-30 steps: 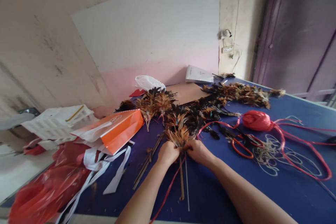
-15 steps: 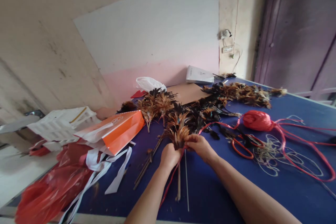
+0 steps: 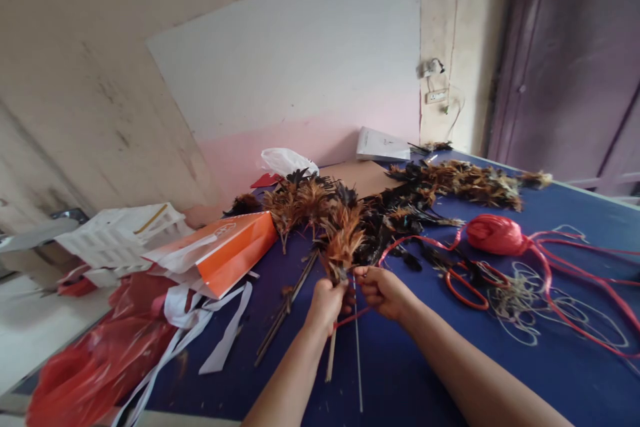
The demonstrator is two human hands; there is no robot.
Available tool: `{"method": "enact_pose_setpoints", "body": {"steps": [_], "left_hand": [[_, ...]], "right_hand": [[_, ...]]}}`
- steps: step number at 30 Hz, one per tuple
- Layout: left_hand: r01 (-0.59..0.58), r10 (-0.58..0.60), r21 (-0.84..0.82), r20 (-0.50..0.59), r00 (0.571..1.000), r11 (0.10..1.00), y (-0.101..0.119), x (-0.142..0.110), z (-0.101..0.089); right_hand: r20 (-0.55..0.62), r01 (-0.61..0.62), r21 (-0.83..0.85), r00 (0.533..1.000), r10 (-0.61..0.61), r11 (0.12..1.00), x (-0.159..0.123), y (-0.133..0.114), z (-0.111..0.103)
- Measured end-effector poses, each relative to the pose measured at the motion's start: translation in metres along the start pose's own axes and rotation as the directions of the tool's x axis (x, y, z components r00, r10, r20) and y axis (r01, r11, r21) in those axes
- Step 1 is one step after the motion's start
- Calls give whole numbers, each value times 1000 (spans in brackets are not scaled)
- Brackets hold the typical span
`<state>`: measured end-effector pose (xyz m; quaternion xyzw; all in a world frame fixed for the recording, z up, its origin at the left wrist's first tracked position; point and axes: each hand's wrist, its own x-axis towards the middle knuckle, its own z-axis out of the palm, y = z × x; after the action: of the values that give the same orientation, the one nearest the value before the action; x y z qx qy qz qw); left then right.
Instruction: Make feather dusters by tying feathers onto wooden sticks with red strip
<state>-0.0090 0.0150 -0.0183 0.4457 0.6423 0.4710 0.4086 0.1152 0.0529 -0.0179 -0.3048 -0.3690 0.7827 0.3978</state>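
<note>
My left hand (image 3: 327, 305) is closed around the base of a feather duster (image 3: 344, 238), a bundle of brown and black feathers. Its pale stick (image 3: 331, 355) points down toward me below the fist. Just to the right, my right hand (image 3: 386, 293) pinches red plastic twine (image 3: 359, 315) between thumb and fingers. One length of twine runs under the duster by my left hand; another leads up and right to a red ball of twine (image 3: 494, 235). The exact wrap at the feather base is hidden by my fingers.
Orange-handled scissors (image 3: 467, 290) and tangled pale string (image 3: 525, 303) lie at right. Feather bundles (image 3: 470, 183) spread along the back of the blue table (image 3: 410, 373). At left are thin sticks (image 3: 287, 307), an orange paper bag (image 3: 235, 250) and a red plastic bag (image 3: 100, 347).
The duster has turned, and its stick end now slants left. My right hand has drawn slightly right and down, away from the feather base.
</note>
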Motion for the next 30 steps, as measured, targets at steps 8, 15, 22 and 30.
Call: {"method": "enact_pose_setpoints", "body": {"steps": [8, 15, 22, 30], "left_hand": [[-133, 137, 105, -34, 990, 985, 8, -11, -3], [-366, 389, 245, -52, 920, 898, 16, -21, -8], [24, 53, -274, 269, 962, 961, 23, -29, -22], [115, -27, -272, 307, 951, 955, 26, -21, -21]], "right_hand": [[19, 301, -516, 940, -341, 802, -7, 0, 9], [138, 447, -498, 887, -441, 743, -4, 1, 6], [135, 386, -445, 921, -365, 808, -13, -11, 7], [134, 383, -514, 920, -369, 768, -10, -8, 10]]}}
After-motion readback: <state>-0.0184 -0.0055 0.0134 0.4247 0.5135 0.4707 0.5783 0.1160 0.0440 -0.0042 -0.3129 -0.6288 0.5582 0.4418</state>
